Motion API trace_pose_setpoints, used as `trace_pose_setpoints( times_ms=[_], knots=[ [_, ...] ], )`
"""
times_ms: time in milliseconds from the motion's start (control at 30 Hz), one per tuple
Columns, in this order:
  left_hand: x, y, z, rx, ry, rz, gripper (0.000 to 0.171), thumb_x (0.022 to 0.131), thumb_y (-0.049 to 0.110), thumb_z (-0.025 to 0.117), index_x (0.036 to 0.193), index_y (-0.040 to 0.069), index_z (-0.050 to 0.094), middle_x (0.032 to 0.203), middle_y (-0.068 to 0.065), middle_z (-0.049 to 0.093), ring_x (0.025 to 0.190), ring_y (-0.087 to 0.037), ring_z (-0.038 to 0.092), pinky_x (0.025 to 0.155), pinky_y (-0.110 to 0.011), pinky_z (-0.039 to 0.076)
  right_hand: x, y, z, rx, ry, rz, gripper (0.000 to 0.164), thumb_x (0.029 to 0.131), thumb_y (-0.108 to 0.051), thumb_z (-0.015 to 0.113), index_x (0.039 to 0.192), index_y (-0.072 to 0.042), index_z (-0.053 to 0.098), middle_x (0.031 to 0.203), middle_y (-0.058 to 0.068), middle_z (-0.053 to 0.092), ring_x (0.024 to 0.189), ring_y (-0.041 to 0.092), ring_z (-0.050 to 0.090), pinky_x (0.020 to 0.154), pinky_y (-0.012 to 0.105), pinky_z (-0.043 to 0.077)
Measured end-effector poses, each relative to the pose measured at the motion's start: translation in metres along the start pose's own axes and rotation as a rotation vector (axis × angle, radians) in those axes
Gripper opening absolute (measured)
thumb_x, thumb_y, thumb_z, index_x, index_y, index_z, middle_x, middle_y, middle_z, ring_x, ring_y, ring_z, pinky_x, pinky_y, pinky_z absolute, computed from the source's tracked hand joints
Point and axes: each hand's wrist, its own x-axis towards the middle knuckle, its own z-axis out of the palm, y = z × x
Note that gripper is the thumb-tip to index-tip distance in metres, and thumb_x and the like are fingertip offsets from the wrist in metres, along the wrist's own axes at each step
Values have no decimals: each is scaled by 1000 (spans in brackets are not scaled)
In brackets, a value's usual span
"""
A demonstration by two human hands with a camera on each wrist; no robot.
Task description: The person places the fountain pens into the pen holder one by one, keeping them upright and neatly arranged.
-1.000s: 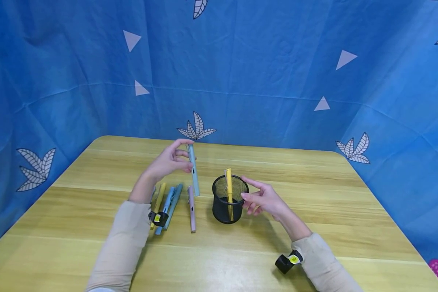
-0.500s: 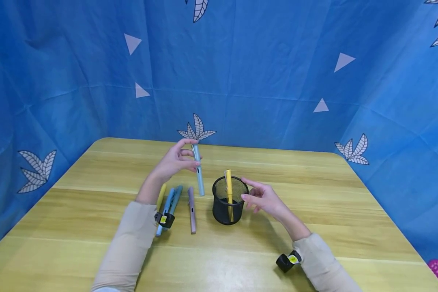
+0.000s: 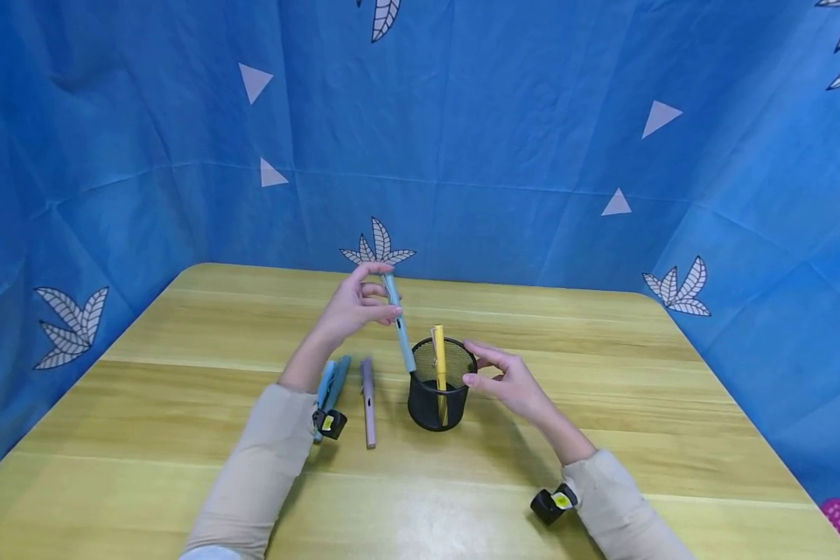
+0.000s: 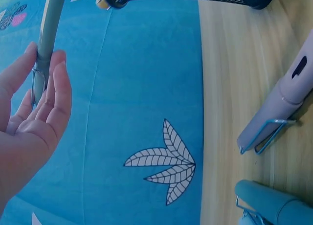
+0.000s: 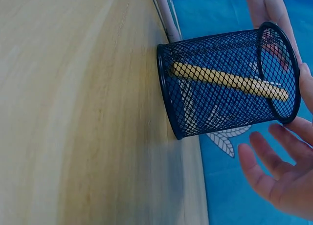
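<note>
A light blue pen (image 3: 404, 342) with a metal clip is pinched near its upper end by my left hand (image 3: 353, 307). The pen tilts, its lower end at the left rim of a black mesh pen holder (image 3: 423, 406); whether they touch I cannot tell. The holder stands upright with a yellow pen (image 3: 439, 351) inside. My right hand (image 3: 514, 383) holds the holder's right rim between thumb and index finger, the other fingers off it, as the right wrist view shows. Left of the holder lies a purple pen (image 3: 369, 404) on the table.
Blue and teal pens (image 3: 336, 383) lie together further left, partly covered by the left wrist camera (image 3: 330, 424). The wooden table (image 3: 420, 498) ends at a blue patterned cloth (image 3: 504, 155) behind it.
My left hand has carried the light blue pen rightward to the holder's left rim, its lower end swinging rightward. The right hand and the holder stay nearly in place.
</note>
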Motion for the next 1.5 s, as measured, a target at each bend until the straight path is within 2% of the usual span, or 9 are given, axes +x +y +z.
trace_pose_setpoints(
  times_ms=[133, 200, 367, 533, 633, 767, 867, 1033, 1500],
  knots=[
    [2, -1, 7, 31, 22, 10, 60, 75, -5, 67, 127, 10, 40, 92, -22, 57, 67, -23, 61, 65, -39, 52, 0, -2, 1, 23, -10, 22, 51, 83, -11, 63, 129, 1, 44, 118, 19, 53, 92, 25, 52, 59, 24, 45],
    [2, -2, 9, 60, 27, 16, 60, 75, -5, 68, 126, 10, 41, 90, -18, 57, 67, -25, 60, 64, -36, 52, 0, -2, 1, 35, -11, 28, 51, 83, -10, 63, 130, 1, 44, 121, 19, 51, 90, 24, 53, 60, 26, 47],
    [3, -4, 15, 139, 23, 27, 59, 75, -3, 69, 126, 10, 42, 90, -17, 57, 67, -26, 60, 66, -39, 52, -1, -3, 1, 57, -13, 42, 51, 84, -9, 63, 129, 1, 44, 123, 20, 49, 87, 22, 54, 62, 30, 50],
    [3, -9, 19, 212, 6, 21, 60, 74, -2, 70, 125, 11, 42, 90, -15, 58, 69, -22, 60, 66, -39, 52, 0, -4, 1, 84, -20, 73, 52, 84, -11, 63, 130, 1, 43, 110, 22, 56, 81, 17, 55, 63, 42, 51],
    [3, -13, 22, 232, -8, 23, 59, 74, -1, 70, 125, 10, 43, 90, -16, 58, 69, -24, 60, 66, -38, 51, 0, -4, 1, 103, -25, 93, 53, 84, -12, 63, 131, 1, 42, 109, 25, 56, 80, 15, 55, 63, 47, 51],
    [3, -17, 25, 268, -10, 41, 60, 73, -1, 71, 125, 8, 43, 90, -18, 60, 72, -24, 59, 68, -34, 51, 0, -5, 0, 115, -27, 105, 54, 84, -13, 63, 132, 1, 41, 120, 25, 50, 85, 16, 56, 64, 46, 51],
    [3, -20, 28, 293, -6, 44, 61, 72, 1, 72, 125, 8, 43, 89, -16, 61, 74, -23, 59, 69, -32, 50, 0, -5, 1, 121, -27, 105, 54, 84, -13, 63, 132, 1, 41, 122, 24, 49, 87, 16, 56, 64, 46, 51],
    [2, -24, 31, 321, -16, 44, 63, 73, 3, 72, 127, 8, 41, 89, -12, 62, 74, -22, 59, 68, -31, 50, 0, -5, 0, 126, -25, 102, 54, 84, -12, 62, 132, 1, 40, 122, 24, 50, 87, 17, 57, 64, 46, 51],
    [-1, -28, 39, 444, -63, 118, 66, 73, 4, 72, 130, 10, 40, 93, -11, 58, 74, -19, 58, 66, -27, 51, -1, -3, 1, 136, -25, 120, 55, 84, -12, 63, 131, 2, 40, 121, 24, 50, 84, 15, 58, 64, 47, 51]
  ],
)
